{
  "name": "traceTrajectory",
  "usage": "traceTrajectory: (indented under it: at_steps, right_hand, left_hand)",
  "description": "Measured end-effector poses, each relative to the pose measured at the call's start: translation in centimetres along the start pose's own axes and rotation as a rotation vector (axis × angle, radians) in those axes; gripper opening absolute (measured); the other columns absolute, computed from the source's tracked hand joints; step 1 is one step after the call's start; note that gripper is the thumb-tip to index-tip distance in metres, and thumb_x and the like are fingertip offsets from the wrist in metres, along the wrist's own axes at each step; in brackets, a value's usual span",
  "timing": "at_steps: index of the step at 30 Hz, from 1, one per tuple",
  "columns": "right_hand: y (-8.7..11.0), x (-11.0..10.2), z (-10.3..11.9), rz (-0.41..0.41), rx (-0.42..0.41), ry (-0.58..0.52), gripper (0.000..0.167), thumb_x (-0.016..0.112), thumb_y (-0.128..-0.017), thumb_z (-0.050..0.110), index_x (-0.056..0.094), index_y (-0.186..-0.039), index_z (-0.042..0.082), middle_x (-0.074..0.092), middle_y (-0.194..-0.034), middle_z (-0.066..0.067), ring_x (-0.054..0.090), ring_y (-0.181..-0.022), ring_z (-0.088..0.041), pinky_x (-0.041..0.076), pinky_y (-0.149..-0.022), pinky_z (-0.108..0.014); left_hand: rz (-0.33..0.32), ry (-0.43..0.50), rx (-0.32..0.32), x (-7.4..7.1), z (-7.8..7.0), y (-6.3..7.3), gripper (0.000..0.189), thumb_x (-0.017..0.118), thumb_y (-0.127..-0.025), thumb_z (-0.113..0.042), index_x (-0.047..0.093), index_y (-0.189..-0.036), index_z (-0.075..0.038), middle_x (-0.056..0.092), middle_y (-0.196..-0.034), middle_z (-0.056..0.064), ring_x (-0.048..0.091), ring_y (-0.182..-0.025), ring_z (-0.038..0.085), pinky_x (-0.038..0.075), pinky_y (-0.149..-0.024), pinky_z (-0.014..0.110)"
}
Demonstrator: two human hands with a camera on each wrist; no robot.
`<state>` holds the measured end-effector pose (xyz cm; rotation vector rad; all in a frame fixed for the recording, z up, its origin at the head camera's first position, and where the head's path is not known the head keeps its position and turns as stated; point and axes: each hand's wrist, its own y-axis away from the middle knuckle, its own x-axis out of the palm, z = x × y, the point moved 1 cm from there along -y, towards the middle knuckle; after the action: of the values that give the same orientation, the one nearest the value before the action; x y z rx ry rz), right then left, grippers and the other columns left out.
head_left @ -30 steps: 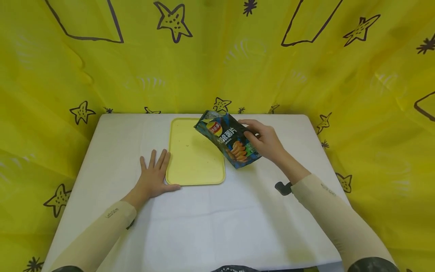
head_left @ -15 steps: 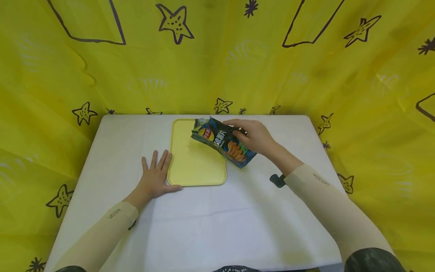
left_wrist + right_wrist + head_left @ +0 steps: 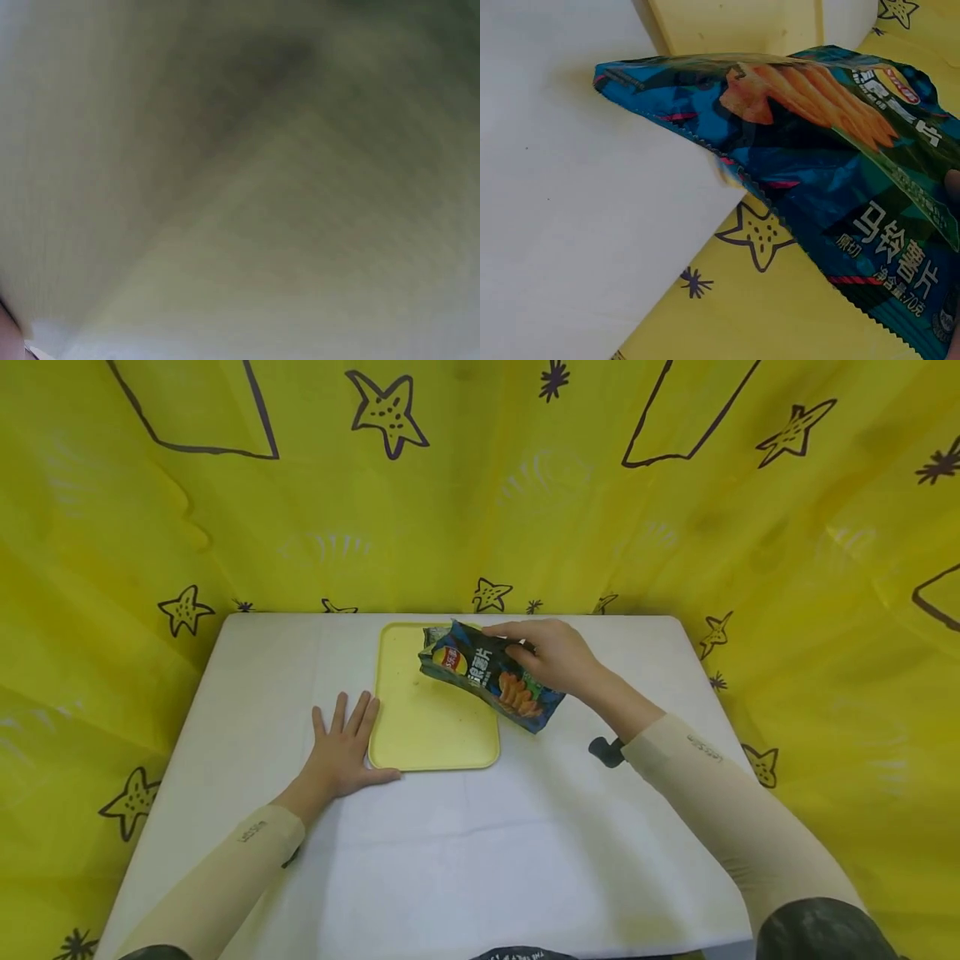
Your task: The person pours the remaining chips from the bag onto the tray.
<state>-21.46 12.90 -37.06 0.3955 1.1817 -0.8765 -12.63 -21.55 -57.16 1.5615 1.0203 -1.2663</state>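
Note:
My right hand [image 3: 557, 653] grips a dark blue-green potato chip bag [image 3: 487, 675] by its right side. The bag is tilted over the right half of a yellow tray [image 3: 427, 743], its far-left end pointing down and looking open. A few small specks lie on the tray. In the right wrist view the bag [image 3: 795, 142] fills the middle, with printed chips and white lettering. Fingers spread, my left hand [image 3: 339, 758] rests flat on the table at the tray's left edge. The left wrist view is only a blur.
A white cloth covers the table [image 3: 465, 852]. Behind and at both sides hangs a yellow curtain [image 3: 450, 485] with drawn stars. A dark wrist-camera mount [image 3: 606, 752] juts out under the right sleeve.
The right hand has shifted left with the chip bag, turning its open end further over the tray and tipping it. The left hand stays in place.

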Motion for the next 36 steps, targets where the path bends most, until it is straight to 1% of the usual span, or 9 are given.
traceTrajectory:
  at_steps: [5,12,16,18,20,25,29,33,36]
  right_hand:
    - [-0.5,0.1,0.1,0.052,0.056,0.061,0.042,0.061,-0.099,0.013,0.062,-0.136,0.031,0.074,-0.097,-0.002,0.039,-0.049,-0.014,0.030,-0.049,-0.028]
    - [-1.0,0.0,0.4,0.086,0.069,0.089,0.041,0.061,-0.099,0.015,0.063,-0.136,0.032,0.073,-0.117,-0.005,0.035,-0.045,-0.013,0.027,-0.046,-0.027]
    - [-1.3,-0.1,0.6,0.092,0.071,0.113,0.040,0.060,-0.099,0.015,0.064,-0.135,0.032,0.073,-0.085,-0.005,0.034,-0.044,-0.014,0.027,-0.045,-0.027]
    - [-1.4,-0.3,0.7,0.106,0.078,0.120,0.040,0.059,-0.099,0.015,0.064,-0.135,0.033,0.065,-0.068,-0.003,0.034,-0.043,-0.014,0.027,-0.045,-0.027]
    - [-1.6,-0.4,0.8,0.126,0.082,0.125,0.040,0.058,-0.099,0.016,0.064,-0.135,0.033,0.058,-0.060,-0.001,0.034,-0.044,-0.014,0.028,-0.045,-0.027]
    - [-2.1,-1.0,1.3,0.152,0.065,0.131,0.039,0.059,-0.099,0.016,0.064,-0.135,0.033,0.068,-0.076,-0.002,0.036,-0.046,-0.014,0.030,-0.046,-0.028]
    - [-2.3,-1.3,1.7,0.176,0.052,0.122,0.040,0.060,-0.099,0.016,0.064,-0.135,0.033,0.075,-0.098,-0.005,0.040,-0.049,-0.016,0.033,-0.049,-0.028]
    - [-2.6,-1.5,1.8,0.193,0.038,0.113,0.040,0.061,-0.099,0.015,0.064,-0.135,0.031,0.071,-0.123,-0.004,0.053,-0.064,-0.016,0.038,-0.054,-0.029]
    - [-2.7,-1.7,1.9,0.187,0.028,0.111,0.042,0.062,-0.098,0.014,0.062,-0.137,0.029,0.071,-0.124,-0.004,0.062,-0.076,-0.018,0.046,-0.060,-0.031]
  left_hand:
    - [-0.012,0.001,0.001,0.1,0.0,-0.1,0.132,0.037,-0.069,-0.098,-0.003,-0.161,-0.012,-0.005,-0.169,0.011,-0.013,-0.151,0.044,-0.012,-0.109,0.074]
    - [-0.021,0.009,0.001,0.2,-0.1,0.0,0.133,0.038,-0.069,-0.098,-0.002,-0.161,-0.011,-0.005,-0.169,0.011,-0.013,-0.151,0.044,-0.012,-0.109,0.074]
    - [-0.030,0.008,0.001,0.3,-0.1,0.1,0.133,0.038,-0.068,-0.098,-0.002,-0.161,-0.012,-0.003,-0.169,0.012,-0.012,-0.151,0.045,-0.012,-0.109,0.074]
    - [-0.030,0.011,0.002,0.3,-0.1,0.2,0.133,0.038,-0.068,-0.098,-0.002,-0.161,-0.012,-0.003,-0.169,0.012,-0.012,-0.151,0.045,-0.013,-0.109,0.074]
    - [-0.027,0.012,0.001,0.4,-0.2,0.2,0.133,0.038,-0.068,-0.098,-0.002,-0.161,-0.012,-0.003,-0.169,0.012,-0.012,-0.151,0.045,-0.014,-0.109,0.074]
    - [-0.032,0.007,-0.001,0.3,-0.2,0.2,0.132,0.037,-0.068,-0.098,-0.001,-0.161,-0.012,-0.003,-0.169,0.011,-0.011,-0.151,0.044,-0.013,-0.109,0.074]
    - [-0.028,0.009,-0.002,0.3,-0.1,0.3,0.132,0.038,-0.069,-0.098,-0.002,-0.161,-0.012,-0.003,-0.169,0.011,-0.011,-0.151,0.044,-0.013,-0.109,0.073]
    - [-0.040,0.007,0.001,0.2,0.0,0.3,0.132,0.040,-0.069,-0.097,-0.001,-0.161,-0.012,-0.001,-0.169,0.011,-0.009,-0.151,0.045,-0.012,-0.109,0.074]
    - [-0.048,0.004,0.005,0.3,0.1,0.2,0.131,0.040,-0.069,-0.097,-0.001,-0.161,-0.013,-0.001,-0.169,0.011,-0.009,-0.152,0.045,-0.010,-0.110,0.074]
